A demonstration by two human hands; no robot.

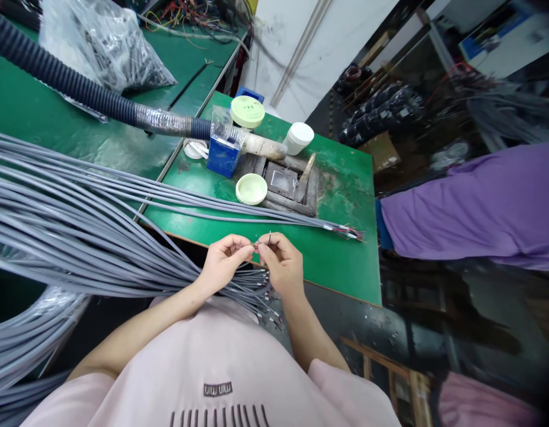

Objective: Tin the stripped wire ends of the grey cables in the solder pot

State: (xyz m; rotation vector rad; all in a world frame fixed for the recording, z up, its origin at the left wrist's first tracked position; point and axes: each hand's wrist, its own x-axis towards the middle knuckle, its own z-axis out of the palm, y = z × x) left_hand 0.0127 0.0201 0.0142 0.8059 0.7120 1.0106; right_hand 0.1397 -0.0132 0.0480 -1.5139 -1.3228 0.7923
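My left hand (226,261) and my right hand (281,264) meet fingertip to fingertip over the table's front edge. Both pinch the thin wires (256,245) at a cable's end; how many wires is too small to tell. Beneath them, a thick bundle of grey cables (136,261) runs in from the left, its stripped ends (268,290) fanned out below my hands. Another row of grey cables (239,209) lies across the green table (345,261), with bare coloured wire ends (352,233) at its right.
Behind the cables are a square metal pot (283,179), a brush-like stick (307,169), a pale green dish (251,189), a white jar (298,138) and a blue box (223,156) under a black hose (101,98). A person's purple sleeve (474,204) is at right.
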